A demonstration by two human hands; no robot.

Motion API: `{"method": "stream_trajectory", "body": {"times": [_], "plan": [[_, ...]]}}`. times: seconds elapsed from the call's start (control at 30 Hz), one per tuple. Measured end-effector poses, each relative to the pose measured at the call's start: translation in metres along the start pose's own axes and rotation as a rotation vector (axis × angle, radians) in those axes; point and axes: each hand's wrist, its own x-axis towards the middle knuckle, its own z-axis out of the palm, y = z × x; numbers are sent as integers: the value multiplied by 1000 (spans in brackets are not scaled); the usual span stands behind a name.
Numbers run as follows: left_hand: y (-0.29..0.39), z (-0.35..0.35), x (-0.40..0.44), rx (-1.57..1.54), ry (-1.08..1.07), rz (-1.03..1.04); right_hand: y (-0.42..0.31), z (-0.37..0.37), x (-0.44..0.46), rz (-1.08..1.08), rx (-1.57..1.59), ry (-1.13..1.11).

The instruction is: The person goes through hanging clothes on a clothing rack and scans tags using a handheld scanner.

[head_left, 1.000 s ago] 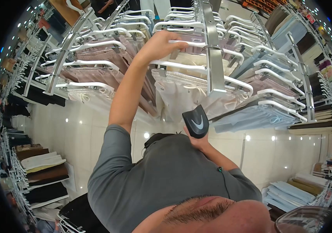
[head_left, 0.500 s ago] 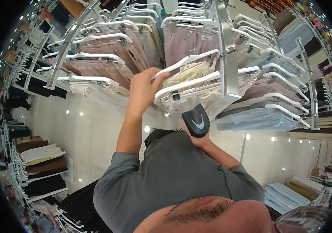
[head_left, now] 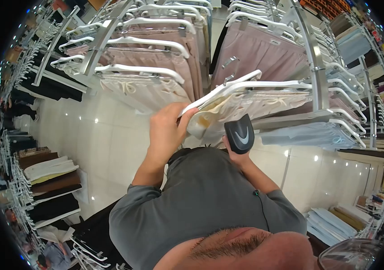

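My left hand is closed round the near end of a white hanger. Pale yellow trousers hang from it, largely covered by the hand and the neighbouring garment. The hanger slants up and to the right, and metal hooks show near its upper end. Right beside it, another white hanger carries cream drawstring trousers. My right hand grips a black handheld scanner by its handle, just below those cream trousers. The scanner's head points up, toward the garments.
A metal rail holds several hangers on the right, with pink trousers behind. A second rail on the left bears pink and cream trousers. Folded garments lie on shelves at the left. Pale tiled floor shows between.
My view has shifted, so the racks sit differently. The held hanger has turned and now lies close against the cream trousers' hanger. The scanner is slightly higher and further right.
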Motion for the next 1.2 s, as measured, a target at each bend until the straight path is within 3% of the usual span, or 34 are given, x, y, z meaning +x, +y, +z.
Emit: {"method": "stream_trajectory", "body": {"times": [0.13, 0.27, 0.3, 0.47, 0.57, 0.63, 0.73, 0.97, 1.1, 1.2], "plan": [[-25, -42, -11, -53, -89, -13, 0, 37, -13, 151, 17, 30], [-58, -80, -20, -77, -136, -6, -6, 75, -29, 127, -68, 140], [-68, -89, -22, -80, -140, -1, -6, 87, -32, 160, 82, 207], [-115, -132, -21, -173, -211, -4, -25, 125, -36, 112, 30, 230], [-139, -152, -21, -191, -199, -2, -50, 145, -32, -40, -9, 153], [-150, -164, -21, -191, -206, 20, -73, 157, -32, 103, 128, 158], [-157, -183, -20, -200, -252, 35, -89, 167, -30, 135, 342, 101], [-172, -191, -29, -265, -280, 87, -104, 179, -18, 84, 270, -118], [-173, -201, -27, -282, -312, 22, -84, 185, -15, -23, 167, -149], [-185, -209, -23, -274, -308, 112, -90, 195, -9, -113, 158, -125]]}}
